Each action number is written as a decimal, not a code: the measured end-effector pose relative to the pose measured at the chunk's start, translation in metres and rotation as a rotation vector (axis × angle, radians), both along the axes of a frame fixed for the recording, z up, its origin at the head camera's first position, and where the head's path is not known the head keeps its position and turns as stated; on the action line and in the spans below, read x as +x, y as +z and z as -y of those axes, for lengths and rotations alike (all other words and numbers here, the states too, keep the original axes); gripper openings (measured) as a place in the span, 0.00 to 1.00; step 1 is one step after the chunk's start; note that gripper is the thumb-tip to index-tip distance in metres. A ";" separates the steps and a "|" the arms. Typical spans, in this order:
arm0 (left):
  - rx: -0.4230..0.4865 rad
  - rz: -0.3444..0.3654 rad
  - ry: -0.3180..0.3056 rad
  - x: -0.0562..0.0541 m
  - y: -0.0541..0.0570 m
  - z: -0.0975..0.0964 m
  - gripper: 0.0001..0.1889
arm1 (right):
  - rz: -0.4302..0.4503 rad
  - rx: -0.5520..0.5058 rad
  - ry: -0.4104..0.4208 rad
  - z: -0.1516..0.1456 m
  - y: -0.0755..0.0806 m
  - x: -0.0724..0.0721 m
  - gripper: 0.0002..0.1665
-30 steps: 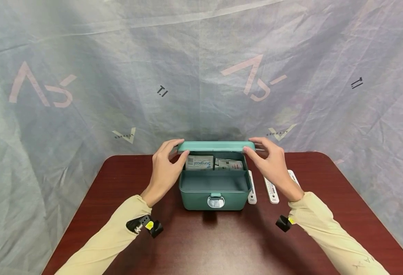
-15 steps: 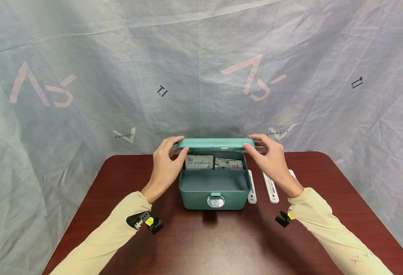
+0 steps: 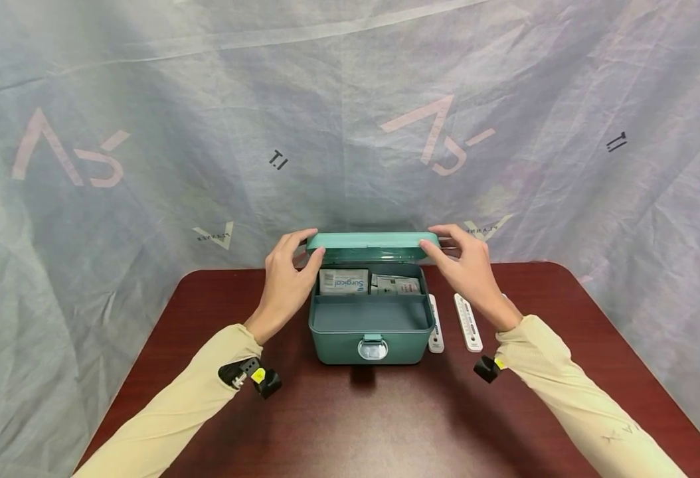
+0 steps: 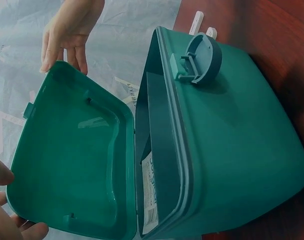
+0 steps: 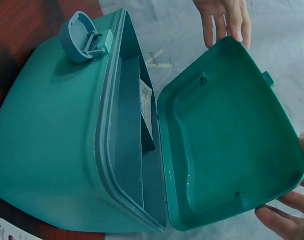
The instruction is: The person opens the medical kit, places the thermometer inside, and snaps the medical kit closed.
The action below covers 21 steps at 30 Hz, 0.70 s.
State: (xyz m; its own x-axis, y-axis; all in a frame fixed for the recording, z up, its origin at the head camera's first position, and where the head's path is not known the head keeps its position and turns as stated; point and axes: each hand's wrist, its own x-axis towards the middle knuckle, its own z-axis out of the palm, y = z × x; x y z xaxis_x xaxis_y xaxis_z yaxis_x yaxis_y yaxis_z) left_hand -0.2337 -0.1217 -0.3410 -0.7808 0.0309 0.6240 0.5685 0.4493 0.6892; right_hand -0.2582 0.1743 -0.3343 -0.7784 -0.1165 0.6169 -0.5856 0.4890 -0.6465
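Observation:
A green plastic box [image 3: 370,345] stands on the table with its hinged lid [image 3: 374,241] raised. At the lid's left corner, my left hand [image 3: 284,282] pinches the edge between thumb and fingers. My right hand [image 3: 468,272] grips the right corner the same way. Both wrist views show the lid's hollow inner face [image 4: 72,135] and its hinge line. The round front latch [image 3: 372,348] is flipped outward. Behind a divider, the rear compartment holds a carton marked "Surgical" [image 3: 343,281] and, to its right, flat printed packets [image 3: 395,285]. The front compartment [image 3: 370,315] shows a bare floor.
White strips with printed scales, resembling wall thermometers, lie right of the box: one beside its wall [image 3: 436,325], another [image 3: 468,323] farther right. A third shows only a tip by the right wrist. A grey cloth [image 3: 338,133] hangs behind the red-brown table [image 3: 362,425].
The lid's edge has moved up in the head view, and more of its inner face shows. Both hands have risen with it, holding the same corners. The box has stayed in place.

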 end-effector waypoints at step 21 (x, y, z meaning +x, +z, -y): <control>0.007 0.050 0.002 -0.007 0.011 0.001 0.18 | 0.027 0.015 0.006 -0.003 0.006 -0.012 0.19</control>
